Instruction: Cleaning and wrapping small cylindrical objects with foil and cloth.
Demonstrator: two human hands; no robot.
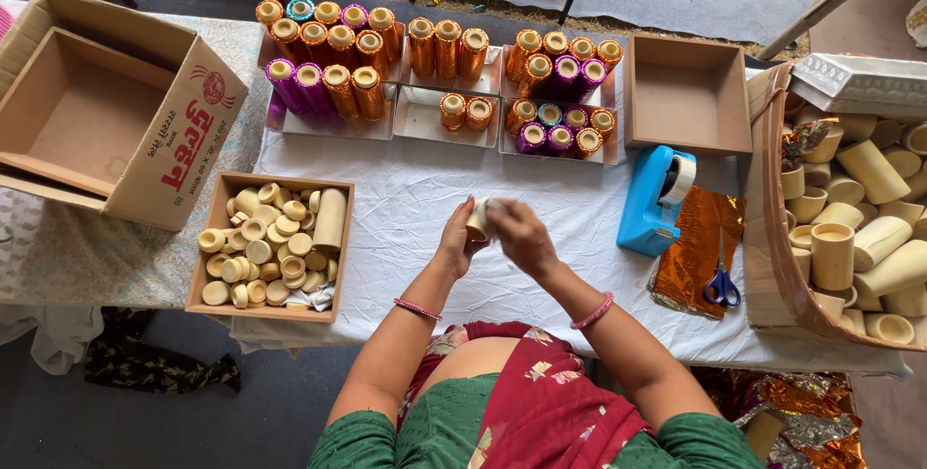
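Above the white tablecloth (406, 208), my left hand (456, 245) and my right hand (519, 233) close together around one small cream cylinder (476, 224) with a pale wrapping on it. Most of the cylinder is hidden by my fingers. A pink bangle sits on each wrist. Left of my hands is a shallow cardboard tray (266, 307) holding several small cream round pieces and one tall cream tube. A blue tape dispenser (653, 200) stands to the right of my hands.
White trays (425, 119) at the far edge hold several cylinders wrapped in orange, purple and teal foil. An open cardboard box (135, 131) sits left, a small brown box (688, 94) far right. Blue-handled scissors (720, 285) lie on orange foil (688, 255). A basket (772, 266) of cream tubes stands right.
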